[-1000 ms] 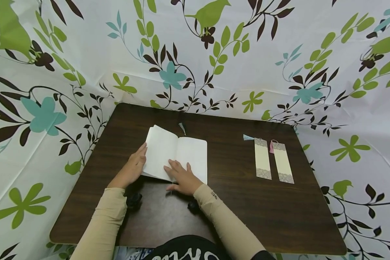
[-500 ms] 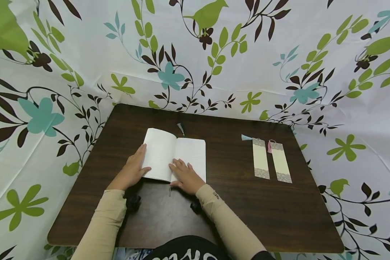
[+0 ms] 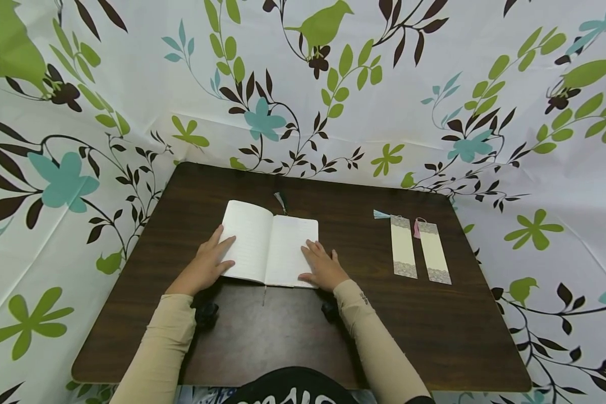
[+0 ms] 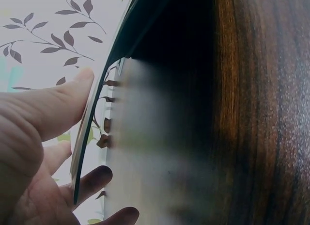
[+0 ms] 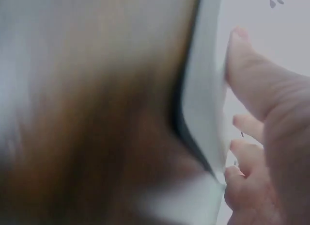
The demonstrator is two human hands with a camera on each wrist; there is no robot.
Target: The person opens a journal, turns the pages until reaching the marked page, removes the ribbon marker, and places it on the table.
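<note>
An open notebook (image 3: 270, 244) with blank white pages lies flat on the dark wooden table (image 3: 293, 331). A dark green tassel (image 3: 281, 201) pokes out at the top of its spine. My left hand (image 3: 208, 262) rests flat on the left page's outer edge, fingers straight. My right hand (image 3: 323, 268) presses flat on the lower right corner of the right page. The left wrist view shows the thumb (image 4: 58, 106) against the notebook's edge (image 4: 92, 118). In the blurred right wrist view, fingers (image 5: 252, 79) lie on the notebook's page edge (image 5: 206, 104).
Two long cream bookmarks lie side by side on the table's right half: one with a blue tassel (image 3: 403, 246), one with a pink tassel (image 3: 433, 251). A floral cloth (image 3: 333, 84) hangs behind and around the table.
The raised left pages have been laid flat. My right hand slid from the spine at the bottom to the right page's lower corner. The left hand stayed at the left edge.
</note>
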